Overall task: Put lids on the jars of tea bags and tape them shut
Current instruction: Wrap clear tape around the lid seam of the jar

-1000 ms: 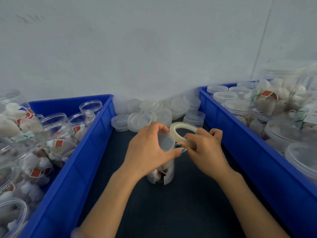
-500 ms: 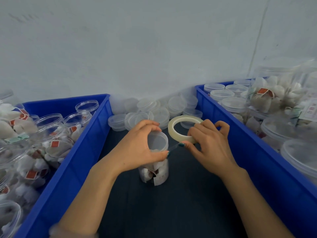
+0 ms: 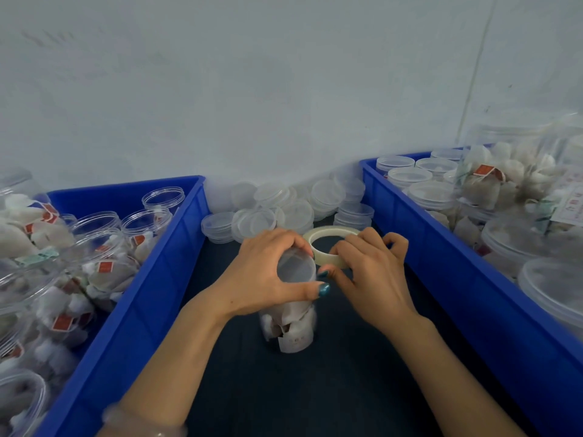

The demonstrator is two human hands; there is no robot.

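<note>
Closer together now: half a second back the roll of tape was held off to the side with a strip stretched across to the jar. Now I see it drawn in beside the lid, and the two thumbs almost meet.

My left hand has its fingers curled round the lid and the top of the jar, holding it steady. My right hand pinches the roll, fingers over its far rim and thumb on the near side.

The jar stands on the dark table between the two blue bins, about midway. It is upright, its long axis vertical, with the lid facing up at me and the tea bags packed below. The roll lies nearly flat, its hole tipped up toward the camera.

I judge this jar capped and in the middle of being taped. I cannot tell how far round the seam the tape reaches.

Plenty is left. The left bin holds open jars with no lids on, and loose lids are heaped against the wall. The right bin holds lidded jars. I cannot make out whether those are taped.
</note>
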